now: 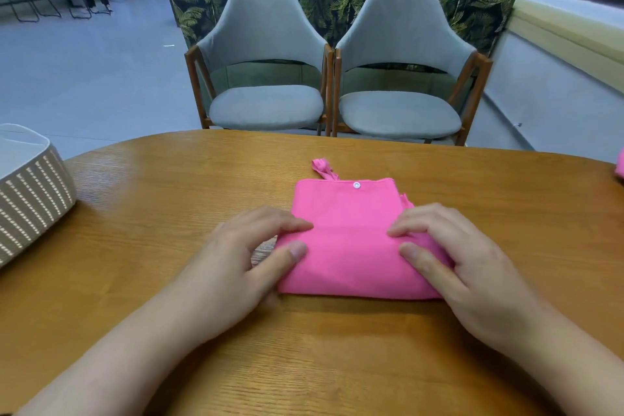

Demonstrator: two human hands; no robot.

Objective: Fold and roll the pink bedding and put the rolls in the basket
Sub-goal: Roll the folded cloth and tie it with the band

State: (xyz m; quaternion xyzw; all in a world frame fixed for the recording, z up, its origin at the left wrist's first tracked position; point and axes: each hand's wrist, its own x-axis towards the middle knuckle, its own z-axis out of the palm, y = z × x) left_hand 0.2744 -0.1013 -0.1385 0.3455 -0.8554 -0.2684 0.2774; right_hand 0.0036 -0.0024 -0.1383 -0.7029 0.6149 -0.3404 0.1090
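Here the pink cloth (351, 240) lies folded flat on the counter (169, 213), slightly right of the middle, with a white snap (357, 185) on its far hem and a thin tie (324, 169) sticking out beyond that edge. The left hand (246, 260) holds the cloth's left side, the thumb on top and the curled fingers pressed to the fold; the right hand (452, 257) does the same on the right side, its grip closed on the fabric edge. The near part looks doubled over, so I judge a roll toward the far hem is just starting. The risk is a crooked roll: if one hand runs ahead, the layers could skew and the tube would come out cone-shaped, and loose fabric poking out at the right far corner could bunch inside. The tie could also get caught under the roll. The basket (33, 192) stands well apart at the left edge, so a slack roll might unwind on the way there. Counted: one folded cloth in hand, one basket, one scrap of pink (620, 165) at the right edge, two grey chairs (266, 54) beyond the counter.
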